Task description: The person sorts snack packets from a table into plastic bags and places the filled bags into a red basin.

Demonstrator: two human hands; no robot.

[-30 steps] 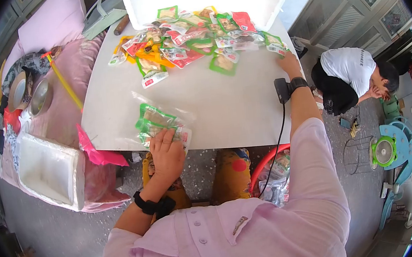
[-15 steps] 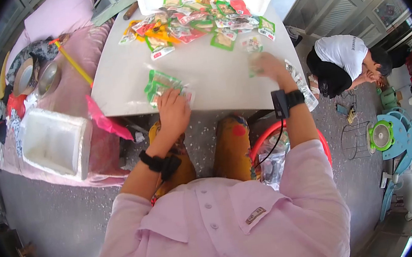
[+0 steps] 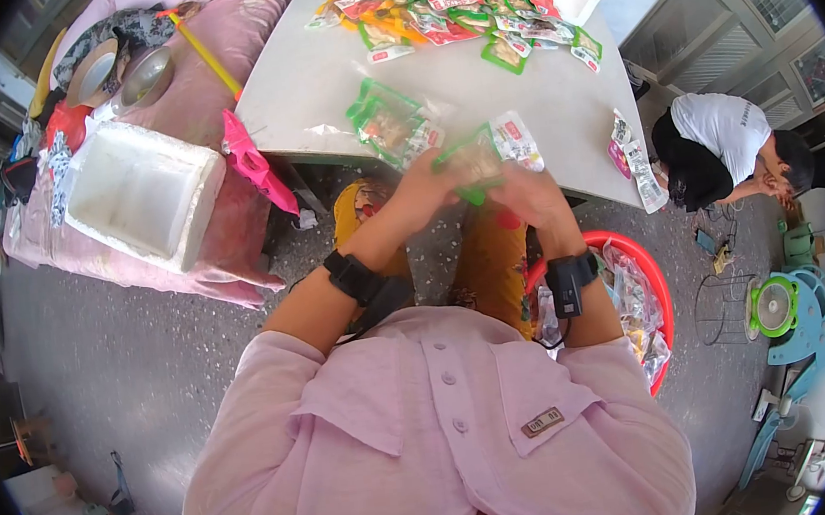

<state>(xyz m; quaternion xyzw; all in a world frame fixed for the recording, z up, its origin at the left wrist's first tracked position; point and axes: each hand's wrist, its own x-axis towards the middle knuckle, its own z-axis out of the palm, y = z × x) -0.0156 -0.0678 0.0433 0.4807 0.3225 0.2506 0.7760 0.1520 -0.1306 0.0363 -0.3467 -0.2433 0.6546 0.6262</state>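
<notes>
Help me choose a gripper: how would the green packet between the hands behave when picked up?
The packet is probably light, being small beside the hands. Its thin-looking plastic edges may flex, though the filling could stiffen the middle. Shine near its white end hints it might be slippery.

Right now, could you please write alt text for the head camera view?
A person's left hand and right hand hold a green-edged packet at the near edge of a pale table. Heaped packets lie at the far side; a red tub stands below, to the right.
</notes>
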